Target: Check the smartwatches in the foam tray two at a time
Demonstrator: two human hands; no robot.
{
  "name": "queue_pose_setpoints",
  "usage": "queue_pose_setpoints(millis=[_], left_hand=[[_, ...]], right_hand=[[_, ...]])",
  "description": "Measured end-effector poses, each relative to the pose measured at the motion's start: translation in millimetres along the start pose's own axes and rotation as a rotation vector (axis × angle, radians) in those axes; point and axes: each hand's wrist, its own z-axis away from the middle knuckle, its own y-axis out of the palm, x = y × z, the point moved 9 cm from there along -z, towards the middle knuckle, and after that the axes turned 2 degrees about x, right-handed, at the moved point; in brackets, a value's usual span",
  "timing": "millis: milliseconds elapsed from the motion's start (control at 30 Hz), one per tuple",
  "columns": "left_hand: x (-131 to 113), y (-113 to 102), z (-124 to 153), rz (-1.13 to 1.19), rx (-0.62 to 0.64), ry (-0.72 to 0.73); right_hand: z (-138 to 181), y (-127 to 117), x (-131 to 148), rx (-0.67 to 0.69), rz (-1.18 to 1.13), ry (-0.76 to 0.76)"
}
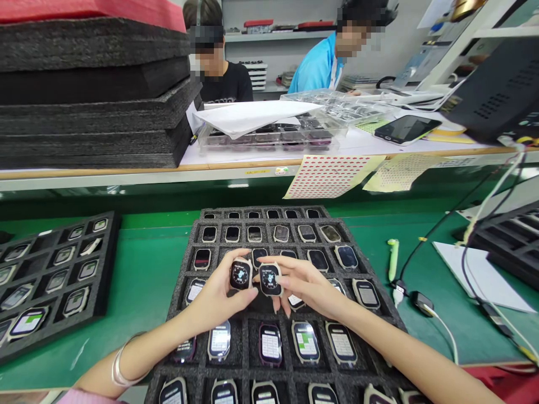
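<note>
My left hand [219, 294] is closed on a smartwatch body [240, 274] with a lit round dial on its screen. My right hand [305, 286] pinches a second smartwatch body [270, 279] right beside it, screens facing me. Both hands hover over a black foam tray [191, 247] whose cells hold several more watch bodies, some with lit screens such as the one at the near middle [270, 343]. A silver bangle [119, 367] circles my left wrist.
A second foam tray [107, 264] with watches lies left on the green mat [145, 275]. Cables and a charger plug [421, 302] run at right, next to a green pen [393, 258] and white paper [475, 275]. Stacked foam sheets [92, 90], clear trays and two seated people occupy the raised shelf behind.
</note>
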Motion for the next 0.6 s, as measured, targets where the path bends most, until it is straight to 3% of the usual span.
queue_pose_setpoints(millis=[233,367,600], left_hand=[[3,-4,-4,0.276,-0.013,-0.119],[7,-4,-5,0.278,-0.01,-0.12],[7,-2,-6,0.252,0.003,-0.116]], right_hand=[[-2,-10,-2,-0.069,0.036,0.014],[0,-17,-2,-0.137,0.08,0.001],[-1,-18,-4,-0.129,0.1,-0.001]])
